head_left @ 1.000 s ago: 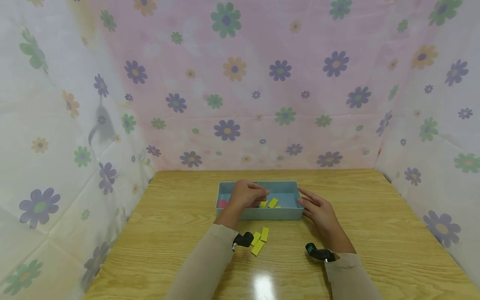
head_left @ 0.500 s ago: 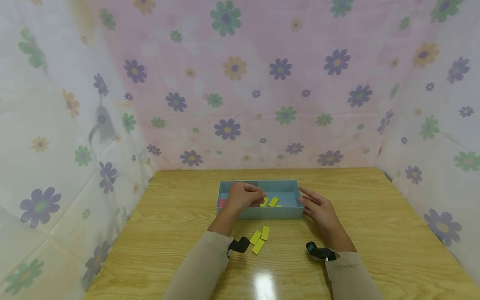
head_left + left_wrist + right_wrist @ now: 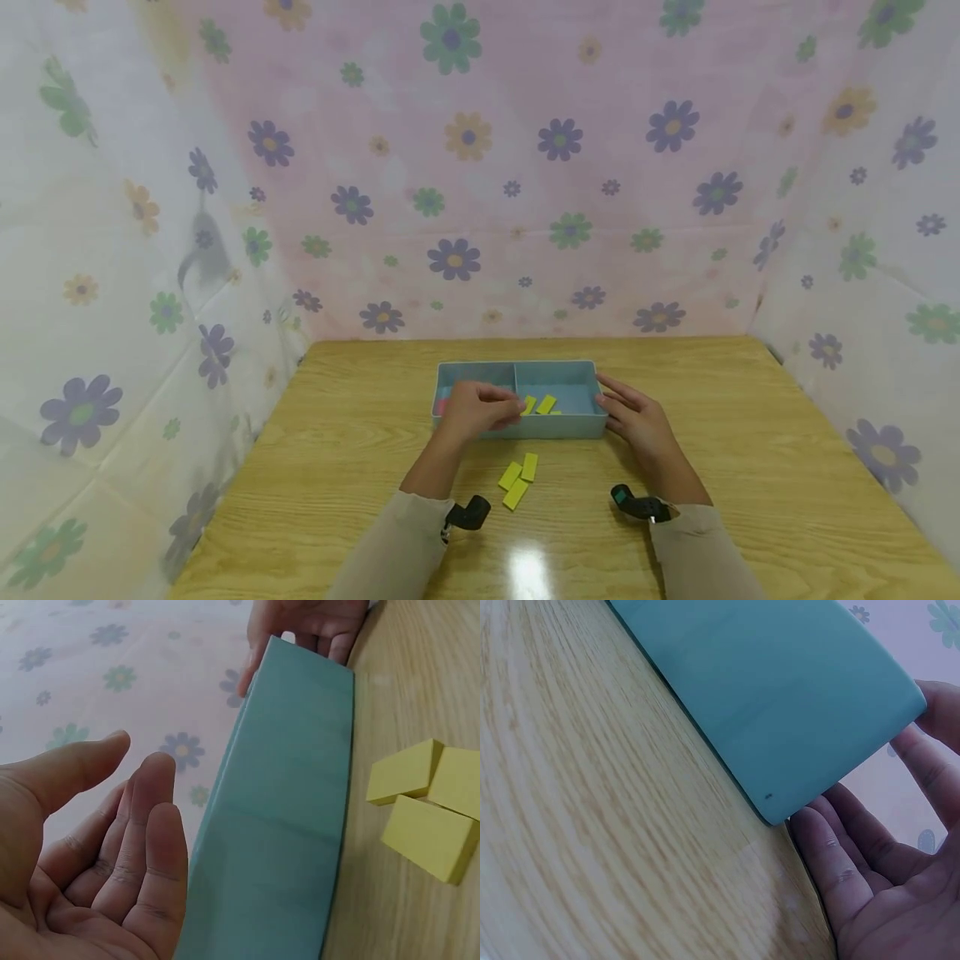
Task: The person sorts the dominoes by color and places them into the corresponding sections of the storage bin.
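Note:
My left hand (image 3: 480, 408) hovers over the near rim of a long pale-blue divided box (image 3: 562, 428), above its left part. In the left wrist view its thumb stands apart from the bent fingers (image 3: 161, 832), and nothing lies between them. My right hand (image 3: 645, 429) holds the box's right end; its thumb reaches the rim and the other fingers (image 3: 825, 862) lie against the end wall. Several yellow blocks (image 3: 546, 405) are in the right compartment. Something pink (image 3: 442, 406) shows in the left compartment, mostly hidden by the left hand.
Three flat yellow blocks (image 3: 515, 494) lie close together on the wooden table (image 3: 360, 467), in front of the box. A flowered cloth (image 3: 517, 233) hangs behind and at both sides. Black wrist cameras (image 3: 471, 513) sit on both wrists.
My left hand has moved back toward me and slightly left and down, uncovering the box's divider. The right hand stays at the box's end, and the blocks on the table lie as before.

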Demonstrator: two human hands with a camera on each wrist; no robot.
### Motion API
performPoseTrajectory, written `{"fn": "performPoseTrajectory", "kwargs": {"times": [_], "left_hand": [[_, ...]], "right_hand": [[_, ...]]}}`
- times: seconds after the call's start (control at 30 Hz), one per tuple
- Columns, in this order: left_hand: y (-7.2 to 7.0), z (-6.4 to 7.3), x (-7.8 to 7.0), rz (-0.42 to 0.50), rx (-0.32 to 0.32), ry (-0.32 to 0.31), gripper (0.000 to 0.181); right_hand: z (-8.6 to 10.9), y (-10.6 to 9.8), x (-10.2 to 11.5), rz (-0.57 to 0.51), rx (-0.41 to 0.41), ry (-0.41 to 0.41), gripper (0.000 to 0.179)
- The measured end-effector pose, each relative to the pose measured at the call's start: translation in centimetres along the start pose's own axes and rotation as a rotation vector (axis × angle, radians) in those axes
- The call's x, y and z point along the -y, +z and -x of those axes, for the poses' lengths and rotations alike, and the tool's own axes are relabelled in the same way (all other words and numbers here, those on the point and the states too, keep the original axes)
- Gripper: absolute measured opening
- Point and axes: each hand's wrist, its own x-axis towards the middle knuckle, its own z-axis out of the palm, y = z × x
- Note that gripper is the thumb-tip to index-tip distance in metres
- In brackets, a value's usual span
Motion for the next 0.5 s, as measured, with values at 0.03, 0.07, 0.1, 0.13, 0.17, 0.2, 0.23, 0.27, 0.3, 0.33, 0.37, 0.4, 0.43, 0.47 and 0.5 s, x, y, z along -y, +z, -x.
{"fn": "performPoseTrajectory", "kwargs": {"times": [0.03,0.07,0.1,0.13,0.17,0.2,0.23,0.27,0.3,0.33,0.37,0.4,0.43,0.47,0.5], "left_hand": [[0.0,0.3,0.2,-0.001,-0.002,-0.001,0.022],[-0.1,0.5,0.4,-0.008,-0.004,0.003,0.021],[-0.1,0.7,0.6,-0.017,-0.006,0.009,0.020],[-0.1,0.9,0.8,-0.025,-0.009,0.012,0.020],[-0.1,1.0,1.0,-0.028,-0.010,0.013,0.019],[-0.1,1.2,1.1,-0.029,-0.010,0.016,0.019],[-0.1,1.3,1.3,-0.029,-0.007,0.023,0.018],[-0.1,1.4,1.5,-0.032,-0.005,0.030,0.018],[-0.1,1.5,1.7,-0.034,-0.004,0.036,0.018],[-0.2,1.6,1.8,-0.036,-0.001,0.036,0.018],[-0.2,1.7,2.0,-0.041,0.004,0.038,0.017],[-0.2,1.8,2.1,-0.050,0.007,0.037,0.017],[-0.3,1.9,2.3,-0.055,0.011,0.037,0.017],[-0.4,2.1,2.4,-0.061,0.013,0.032,0.017],[-0.4,2.2,2.6,-0.066,0.014,0.031,0.018]], "right_hand": [[0.0,0.0,0.0,-0.003,-0.005,0.006,0.065],[0.1,0.0,0.0,0.000,-0.002,0.005,0.065],[0.1,0.1,0.0,0.001,-0.001,0.004,0.066],[0.1,0.1,0.0,0.000,0.004,0.003,0.066],[0.1,0.1,0.0,0.000,0.005,0.000,0.066],[0.1,0.1,0.0,0.000,0.006,-0.002,0.066],[0.1,0.1,0.0,-0.006,0.001,0.002,0.066],[0.1,0.1,0.0,-0.006,0.000,0.002,0.066],[0.1,0.1,0.0,-0.007,-0.002,0.006,0.066],[0.1,0.0,0.0,-0.008,-0.004,0.007,0.067],[0.0,0.1,-0.1,-0.006,-0.006,0.009,0.068],[0.0,0.1,-0.1,-0.007,-0.009,0.011,0.068],[0.0,0.1,-0.1,-0.007,-0.009,0.014,0.068],[-0.1,0.1,-0.1,-0.005,-0.009,0.013,0.068],[-0.1,0.1,-0.1,-0.004,-0.007,0.012,0.068]]}}
